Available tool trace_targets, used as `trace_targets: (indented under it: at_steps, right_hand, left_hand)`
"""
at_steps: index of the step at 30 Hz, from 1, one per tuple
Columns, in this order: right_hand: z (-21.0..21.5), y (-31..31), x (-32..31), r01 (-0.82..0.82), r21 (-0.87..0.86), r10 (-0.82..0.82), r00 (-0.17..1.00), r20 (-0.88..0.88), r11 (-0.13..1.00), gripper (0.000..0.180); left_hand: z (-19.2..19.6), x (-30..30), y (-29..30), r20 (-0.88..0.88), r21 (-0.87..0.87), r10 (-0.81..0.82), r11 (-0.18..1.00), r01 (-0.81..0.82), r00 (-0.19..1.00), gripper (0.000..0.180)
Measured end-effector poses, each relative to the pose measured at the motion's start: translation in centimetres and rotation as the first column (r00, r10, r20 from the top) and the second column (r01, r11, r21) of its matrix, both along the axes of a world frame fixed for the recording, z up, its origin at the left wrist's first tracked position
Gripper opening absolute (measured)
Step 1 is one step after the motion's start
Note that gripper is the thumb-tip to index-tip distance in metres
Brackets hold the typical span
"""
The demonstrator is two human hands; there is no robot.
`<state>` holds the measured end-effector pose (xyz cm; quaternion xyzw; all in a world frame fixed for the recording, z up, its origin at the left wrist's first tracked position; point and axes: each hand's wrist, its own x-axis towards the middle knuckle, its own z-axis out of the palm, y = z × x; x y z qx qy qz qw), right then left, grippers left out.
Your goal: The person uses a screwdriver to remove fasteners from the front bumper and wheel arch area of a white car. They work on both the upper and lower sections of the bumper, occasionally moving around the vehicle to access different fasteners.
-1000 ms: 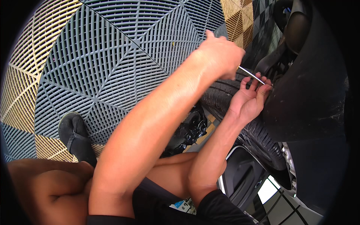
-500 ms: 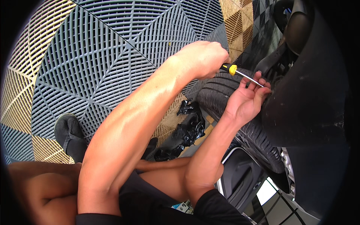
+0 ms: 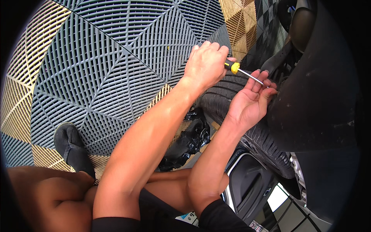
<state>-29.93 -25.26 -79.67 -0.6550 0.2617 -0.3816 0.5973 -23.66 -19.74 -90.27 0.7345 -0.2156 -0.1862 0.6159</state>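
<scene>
My left hand (image 3: 206, 63) is wrapped round the black and yellow handle of a screwdriver (image 3: 232, 67). Its metal shaft slants down to the right, and the tip meets the fingers of my right hand (image 3: 250, 101). That hand is palm up, thumb and fingertips drawn together beside the dark wheel arch panel (image 3: 309, 100). Whatever lies between those fingertips is too small to make out. Just behind my right hand and forearm stands a black tyre (image 3: 220, 94), partly covered by them.
Slatted grey and tan floor tiles (image 3: 127, 50) spread across the left. Crumpled glossy black plastic (image 3: 189, 141) lies below the tyre. A dark panelled part with a pale edge (image 3: 247, 179) sits beside my right elbow. My shoe (image 3: 71, 143) is at the lower left.
My left hand has turned at the wrist, with its knuckles now facing up more. The right hand keeps its place at the screwdriver's tip. The whole view has shifted slightly.
</scene>
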Motion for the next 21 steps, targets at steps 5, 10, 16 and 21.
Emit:
trace_targets:
  at_steps: [5,10,16,21]
  right_hand:
    - [0.6,-1.8,-1.8,-0.142,0.003,0.142,0.990,-0.014,0.990,0.019]
    - [0.8,-1.1,-0.8,-0.285,-0.027,0.267,0.925,-0.271,0.958,0.023]
    - [-0.1,-1.1,0.1,-0.192,-0.147,0.157,0.962,-0.224,0.970,0.014]
    - [0.1,-0.6,-0.3,-0.166,-0.150,0.119,0.952,-0.282,0.975,0.011]
  left_hand:
    - [0.3,2.5,0.5,-0.089,-0.070,-0.567,0.824,0.563,0.819,0.026]
    - [-0.3,6.6,-0.7,-0.063,-0.057,-0.735,0.678,0.733,0.675,0.027]
    - [-3.1,2.5,-0.8,0.008,-0.286,0.211,0.937,-0.200,0.977,0.036]
    - [-1.7,-0.2,-1.2,-0.074,-0.095,0.207,0.972,-0.213,0.976,0.022]
